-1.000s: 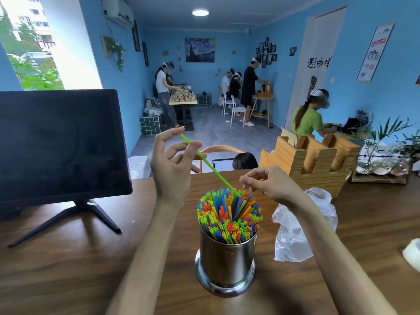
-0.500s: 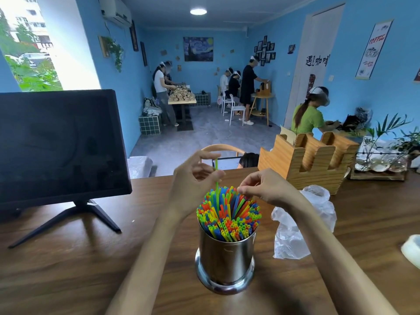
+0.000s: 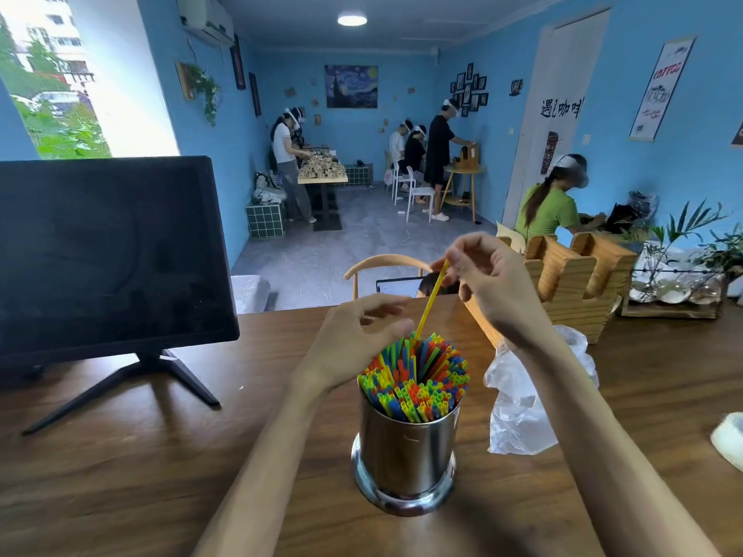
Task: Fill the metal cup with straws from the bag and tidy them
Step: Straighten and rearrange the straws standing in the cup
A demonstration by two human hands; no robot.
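counter (image 3: pixel 120 476) carries the metal cup (image 3: pixel 406 448), packed with upright straws (image 3: pixel 416 377); slack bag (image 3: pixel 522 404) just right of the cup. step, we judge: tidying. right hand (image 3: pixel 488 291), above the cup, its grip pinching a yellow straw (image 3: pixel 431 299): long axis steep, top tilted right, foot among the bundle. left hand (image 3: pixel 362 343) at the cup's far rim, fingers loosely curled, holding nothing. next calls for straightening and seating it.

A shiny metal cup (image 3: pixel 406 448) stands upright on the wooden counter (image 3: pixel 120 456), packed full of upright straws (image 3: pixel 416 379) in green, yellow, blue, orange and red. One yellow straw (image 3: pixel 431 301) slants up out of the bundle's far side. A crumpled clear plastic bag (image 3: pixel 518 400) lies just beside the cup, toward the counter's right end.
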